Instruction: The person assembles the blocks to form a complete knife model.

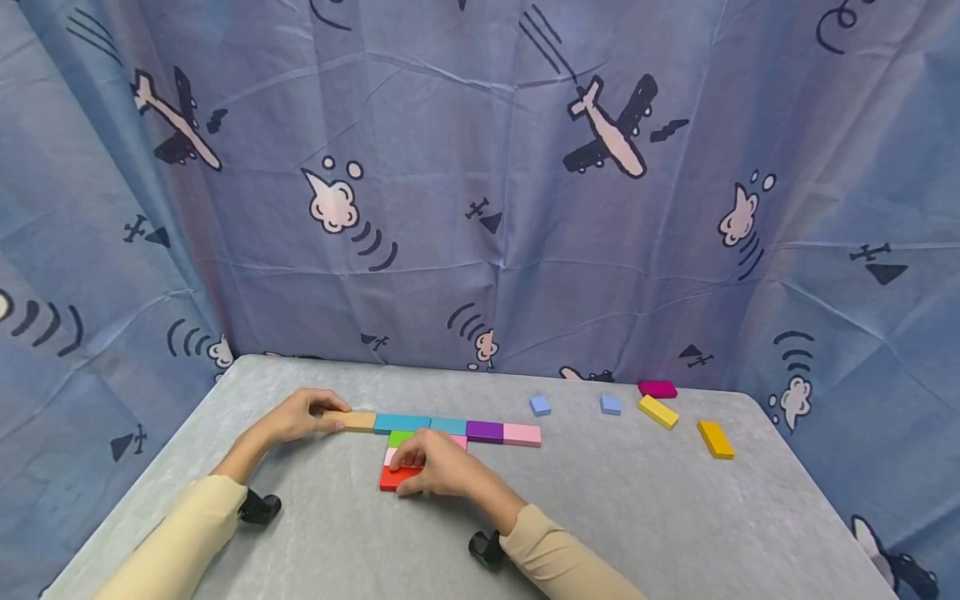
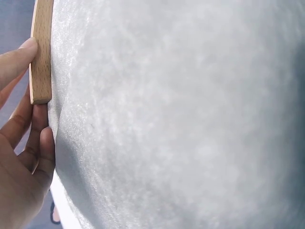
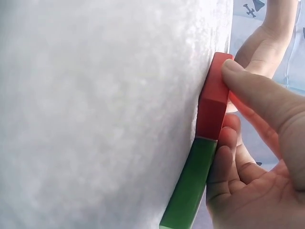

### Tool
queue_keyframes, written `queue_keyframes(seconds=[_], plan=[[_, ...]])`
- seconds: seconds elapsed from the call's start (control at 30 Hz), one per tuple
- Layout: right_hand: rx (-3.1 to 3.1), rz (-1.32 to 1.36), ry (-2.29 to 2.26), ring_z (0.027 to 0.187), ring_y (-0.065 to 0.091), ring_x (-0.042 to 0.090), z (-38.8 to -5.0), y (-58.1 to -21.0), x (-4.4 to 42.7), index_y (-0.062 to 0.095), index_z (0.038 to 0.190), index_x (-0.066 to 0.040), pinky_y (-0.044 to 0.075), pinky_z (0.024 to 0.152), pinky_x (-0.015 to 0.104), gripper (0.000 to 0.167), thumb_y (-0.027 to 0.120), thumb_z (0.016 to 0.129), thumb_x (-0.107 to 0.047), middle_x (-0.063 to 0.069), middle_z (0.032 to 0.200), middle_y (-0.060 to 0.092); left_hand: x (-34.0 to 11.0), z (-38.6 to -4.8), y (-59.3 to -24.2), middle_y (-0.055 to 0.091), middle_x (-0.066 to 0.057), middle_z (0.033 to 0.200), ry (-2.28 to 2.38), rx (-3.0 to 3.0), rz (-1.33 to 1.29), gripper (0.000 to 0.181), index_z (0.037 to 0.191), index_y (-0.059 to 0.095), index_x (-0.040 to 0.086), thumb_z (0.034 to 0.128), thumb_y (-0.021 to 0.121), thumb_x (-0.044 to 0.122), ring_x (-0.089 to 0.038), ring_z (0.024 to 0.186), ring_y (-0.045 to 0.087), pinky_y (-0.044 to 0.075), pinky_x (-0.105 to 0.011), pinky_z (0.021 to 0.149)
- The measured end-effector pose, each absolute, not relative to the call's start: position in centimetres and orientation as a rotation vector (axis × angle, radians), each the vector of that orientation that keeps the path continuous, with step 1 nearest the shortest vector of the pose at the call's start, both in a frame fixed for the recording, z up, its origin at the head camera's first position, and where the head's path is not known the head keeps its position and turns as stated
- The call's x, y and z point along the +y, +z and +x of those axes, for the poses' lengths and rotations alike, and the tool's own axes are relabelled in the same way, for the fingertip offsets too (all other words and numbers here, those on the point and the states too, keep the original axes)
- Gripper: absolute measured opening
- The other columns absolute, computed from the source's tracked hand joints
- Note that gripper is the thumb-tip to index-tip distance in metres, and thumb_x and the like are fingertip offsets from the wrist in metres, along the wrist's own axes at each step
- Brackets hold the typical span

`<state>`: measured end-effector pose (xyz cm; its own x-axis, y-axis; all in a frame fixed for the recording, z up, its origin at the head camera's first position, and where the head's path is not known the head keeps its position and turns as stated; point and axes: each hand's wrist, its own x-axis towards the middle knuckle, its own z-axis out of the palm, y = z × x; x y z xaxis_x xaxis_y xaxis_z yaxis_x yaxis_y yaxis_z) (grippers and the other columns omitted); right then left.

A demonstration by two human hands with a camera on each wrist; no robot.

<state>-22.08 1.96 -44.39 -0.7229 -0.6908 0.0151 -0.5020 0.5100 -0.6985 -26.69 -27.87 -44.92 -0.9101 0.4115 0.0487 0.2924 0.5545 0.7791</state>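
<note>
Head view: left hand pinches the tan block, right hand the red block, both probably light, stiff, best held edgewise.

The left wrist view's top edge crops the wooden block.

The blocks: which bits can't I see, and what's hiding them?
Wooden block: head view, partly covered by the left hand; left wrist view, upper end cut off by the top edge.
Red block: head view, partly behind the right hand.
Dark green block: right wrist view, lower end cut by the bottom edge.
</note>
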Motion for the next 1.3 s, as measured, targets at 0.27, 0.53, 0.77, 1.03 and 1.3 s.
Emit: queue_keyframes(seconds=[0.27,0.53,0.77,1.03,1.3], plan=[[2.411,-1.033,-1.119,0.082,0.058,0.009,-22.4,-44.2,2.5,0.079,0.097,-0.011,0.048,0.074,0.023,0.022,0.09,0.079,-0.011,-0.006,0.088,0.066,-27.8,-26.8,-45.0,0.071,-0.013,0.105,1.282,2.648,0.575,0.021,0.108,0.075,-0.003,0.0887,0.079,0.004,-0.021,0.09,0.06,0.048,-0.031,0.077],[2.355,-1.073,-1.26,0.085,0.062,0.016,-22.5,-43.3,5.9,0.078,0.101,-0.007,0.052,0.076,0.027,0.017,0.084,0.085,-0.007,0.005,0.094,0.069,-27.9,-26.9,-44.8,0.071,-0.01,0.104,1.28,2.646,0.578,0.02,0.107,0.075,-0.001,0.0888,0.079,0.005,-0.022,0.092,0.06,0.048,-0.032,0.079],[2.347,-1.067,-1.273,0.086,0.06,0.017,-22.5,-43.2,10.8,0.076,0.105,-0.005,0.052,0.078,0.031,0.018,0.081,0.088,-0.01,0.007,0.095,0.069,-28.0,-27.0,-45.1,0.071,-0.009,0.103,1.267,2.642,0.595,0.02,0.108,0.075,0.0,0.0893,0.079,0.005,-0.024,0.092,0.06,0.048,-0.033,0.078],[2.359,-1.018,-1.343,0.086,0.061,0.018,-22.0,-43.8,17.7,0.074,0.108,0.001,0.052,0.077,0.032,0.02,0.078,0.091,-0.009,0.014,0.098,0.069,-28.1,-27.1,-45.4,0.071,-0.009,0.104,1.257,2.652,0.618,0.019,0.108,0.075,0.0,0.0897,0.078,0.005,-0.025,0.093,0.06,0.048,-0.034,0.08],[2.414,-0.917,-1.36,0.09,0.063,0.02,-21.4,-43.5,24.8,0.071,0.113,0.003,0.053,0.08,0.032,0.023,0.074,0.095,-0.011,0.017,0.106,0.069,-28.0,-27.1,-45.5,0.071,-0.008,0.104,1.259,2.667,0.579,0.019,0.107,0.075,0.002,0.0888,0.079,0.005,-0.025,0.094,0.06,0.048,-0.038,0.082]])
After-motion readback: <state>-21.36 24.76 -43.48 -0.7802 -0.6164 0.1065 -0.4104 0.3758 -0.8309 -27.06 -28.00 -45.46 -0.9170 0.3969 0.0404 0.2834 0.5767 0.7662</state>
